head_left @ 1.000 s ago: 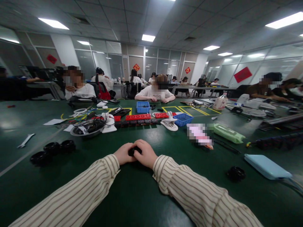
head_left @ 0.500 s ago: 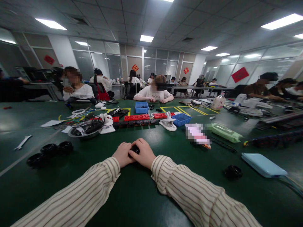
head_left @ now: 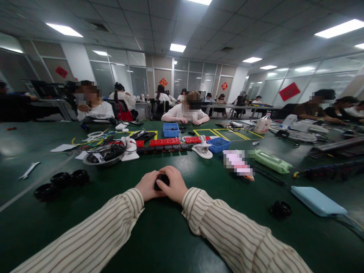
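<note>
Both hands meet over the green table [head_left: 170, 242], wrapped round one black, glossy, round plastic-looking part [head_left: 160, 182]. My left hand [head_left: 147, 185] closes on its left side. My right hand [head_left: 174, 185] covers its right side and far edge, with the thumb lying across it. Fingers hide most of the part, so its full shape does not show. Similar black ring-shaped parts stand to the left, a near one [head_left: 46, 192] and two behind it [head_left: 60, 179]. Another black ring-shaped part [head_left: 280, 209] sits to the right.
Beyond my hands are a red-topped strip [head_left: 165, 142], a white clip-like stand [head_left: 203, 148], blue bins [head_left: 171, 131] and a metal bowl of cables [head_left: 102, 159]. A wrench [head_left: 29, 170] lies left; a light-blue case [head_left: 318, 201] and green pack [head_left: 271, 161] lie right. A person [head_left: 186, 112] sits opposite.
The black part has turned slightly within my hands, showing a darker, smoother face. Both hands stay in nearly the same place; the whole view has shifted a little.
</note>
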`<state>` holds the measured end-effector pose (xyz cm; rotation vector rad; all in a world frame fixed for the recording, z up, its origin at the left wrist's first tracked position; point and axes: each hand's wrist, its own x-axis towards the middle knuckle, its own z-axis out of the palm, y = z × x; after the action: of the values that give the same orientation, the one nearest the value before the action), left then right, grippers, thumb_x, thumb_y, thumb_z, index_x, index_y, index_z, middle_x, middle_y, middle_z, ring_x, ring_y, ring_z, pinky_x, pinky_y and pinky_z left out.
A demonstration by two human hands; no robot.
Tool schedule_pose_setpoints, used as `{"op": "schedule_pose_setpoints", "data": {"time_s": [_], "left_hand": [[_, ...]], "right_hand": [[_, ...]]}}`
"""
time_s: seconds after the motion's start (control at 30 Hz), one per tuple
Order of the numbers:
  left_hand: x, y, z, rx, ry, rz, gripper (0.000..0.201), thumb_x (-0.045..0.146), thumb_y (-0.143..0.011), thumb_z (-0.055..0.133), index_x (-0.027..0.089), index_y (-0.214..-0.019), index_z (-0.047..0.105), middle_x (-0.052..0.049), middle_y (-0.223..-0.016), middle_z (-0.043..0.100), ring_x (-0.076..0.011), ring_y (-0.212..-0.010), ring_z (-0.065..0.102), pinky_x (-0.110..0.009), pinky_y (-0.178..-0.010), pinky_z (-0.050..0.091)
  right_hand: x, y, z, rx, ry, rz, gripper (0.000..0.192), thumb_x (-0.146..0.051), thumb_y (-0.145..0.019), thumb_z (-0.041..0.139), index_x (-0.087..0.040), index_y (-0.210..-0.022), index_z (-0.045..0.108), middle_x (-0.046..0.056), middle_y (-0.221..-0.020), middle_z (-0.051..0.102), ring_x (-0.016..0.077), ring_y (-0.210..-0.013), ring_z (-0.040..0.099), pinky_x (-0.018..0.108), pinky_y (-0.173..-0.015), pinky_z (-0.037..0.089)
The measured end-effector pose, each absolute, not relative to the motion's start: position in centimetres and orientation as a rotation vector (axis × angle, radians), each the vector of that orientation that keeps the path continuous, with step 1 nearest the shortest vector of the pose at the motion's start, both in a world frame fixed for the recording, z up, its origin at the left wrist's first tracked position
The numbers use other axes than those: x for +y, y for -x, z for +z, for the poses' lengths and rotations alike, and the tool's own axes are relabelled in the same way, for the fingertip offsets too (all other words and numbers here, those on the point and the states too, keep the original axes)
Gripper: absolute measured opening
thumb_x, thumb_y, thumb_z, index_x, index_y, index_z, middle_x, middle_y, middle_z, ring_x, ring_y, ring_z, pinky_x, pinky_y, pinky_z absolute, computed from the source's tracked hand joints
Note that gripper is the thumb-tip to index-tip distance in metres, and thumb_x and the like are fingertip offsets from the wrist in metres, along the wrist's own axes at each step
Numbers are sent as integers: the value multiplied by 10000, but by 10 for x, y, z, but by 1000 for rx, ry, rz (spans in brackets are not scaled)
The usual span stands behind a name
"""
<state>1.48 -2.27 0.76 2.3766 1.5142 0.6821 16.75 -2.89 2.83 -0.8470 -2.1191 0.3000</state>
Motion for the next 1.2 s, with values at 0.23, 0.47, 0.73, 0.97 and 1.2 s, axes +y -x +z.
{"op": "schedule_pose_setpoints", "data": {"time_s": [0.23,0.47,0.73,0.97,1.2], "left_hand": [[-28,-24,9,1775,-2447,552,380,419,-596,583,163,-872,529,-53,-828,555,-228,-830,528,-359,-785,380],[-23,-18,13,1555,-2452,599,293,323,-564,603,161,-804,551,-21,-755,555,-204,-755,529,-324,-719,400],[-22,-11,13,1429,-2391,697,524,400,-552,642,174,-1005,505,-50,-962,562,-230,-910,520,-358,-826,386],[-31,-26,13,1660,-2463,610,464,421,-564,623,171,-939,514,-56,-898,568,-245,-912,521,-431,-924,297],[-22,-18,13,1486,-2334,637,321,281,-570,612,172,-862,536,-26,-824,562,-203,-798,540,-330,-742,432]], "right_hand": [[-24,-165,21,-2099,1020,273,239,-361,-692,595,-184,-837,525,30,-864,494,165,-846,453,324,-771,356],[-22,-165,21,-2177,838,327,142,-130,-672,527,-181,-803,549,14,-837,546,159,-850,470,304,-787,359],[-27,-168,24,-2089,811,382,408,-197,-705,514,-167,-1105,439,66,-1080,512,186,-1009,448,349,-890,330],[-24,-166,21,-2092,1019,313,334,-388,-697,577,-178,-947,507,51,-922,512,186,-886,466,353,-805,353],[-24,-165,22,-2182,937,295,148,-223,-711,544,-181,-853,545,30,-853,525,167,-862,456,321,-792,356]]}}
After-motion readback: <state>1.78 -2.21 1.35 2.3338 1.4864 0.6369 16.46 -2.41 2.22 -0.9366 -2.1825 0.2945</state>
